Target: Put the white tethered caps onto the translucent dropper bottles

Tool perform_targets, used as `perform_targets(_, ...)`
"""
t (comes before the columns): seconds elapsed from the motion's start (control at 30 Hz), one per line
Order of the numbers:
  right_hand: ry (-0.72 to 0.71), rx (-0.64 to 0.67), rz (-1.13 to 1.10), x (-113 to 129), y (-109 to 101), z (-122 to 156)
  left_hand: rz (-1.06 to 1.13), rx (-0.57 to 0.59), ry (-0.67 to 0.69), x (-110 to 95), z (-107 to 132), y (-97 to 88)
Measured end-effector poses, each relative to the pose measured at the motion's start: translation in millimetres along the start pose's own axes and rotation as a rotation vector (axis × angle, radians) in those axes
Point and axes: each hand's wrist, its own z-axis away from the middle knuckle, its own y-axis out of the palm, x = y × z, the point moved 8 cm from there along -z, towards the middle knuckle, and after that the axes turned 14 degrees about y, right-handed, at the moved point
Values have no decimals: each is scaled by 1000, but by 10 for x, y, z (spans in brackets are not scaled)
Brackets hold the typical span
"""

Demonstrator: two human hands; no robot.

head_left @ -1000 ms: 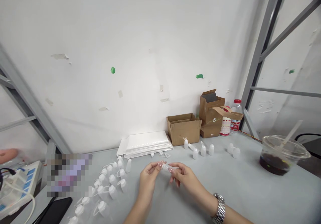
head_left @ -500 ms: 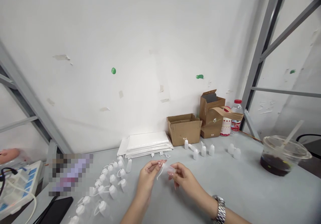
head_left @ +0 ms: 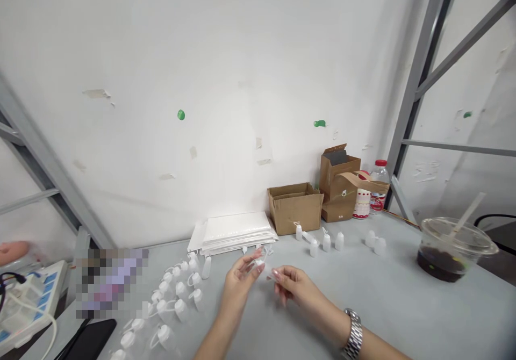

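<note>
Above the middle of the grey table (head_left: 363, 317), my left hand (head_left: 239, 276) pinches a small white cap (head_left: 259, 263) with a thin strap. Close beside it, my right hand (head_left: 296, 285) has its fingertips closed on a small translucent plastic bottle (head_left: 270, 275). The cap and the bottle meet or nearly meet between the fingers; whether they are joined I cannot tell. Many similar capped bottles (head_left: 180, 309) stand in rows to the left of my left hand. A few small white parts lie just behind my fingertips.
White sheets (head_left: 237, 228) are stacked at the back beside a cardboard box (head_left: 296, 212) and a brown paper bag (head_left: 341, 193). Several more small bottles (head_left: 326, 242) stand before the box. A drink cup (head_left: 447, 252) is at right, a black phone (head_left: 88, 341) and a power strip (head_left: 40, 301) at left.
My left hand has turned, and the cap with its strap now points upward rather than hanging down. My right hand stays in nearly the same place.
</note>
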Motion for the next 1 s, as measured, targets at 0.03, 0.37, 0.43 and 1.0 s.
perform_targets(0.03,33,53,-50,-3,33,19,-30,40,18,-24,-11,18)
perform_targets(0.37,26,-7,-120,46,-53,37,-222,131,-34,-8,-19,-18)
perform_targets(0.43,-41,-128,-16,52,-143,7,-237,111,-17,-35,-10,-37)
perform_targets(1.0,82,48,-107,-150,88,2,130,101,-175,87,88,135)
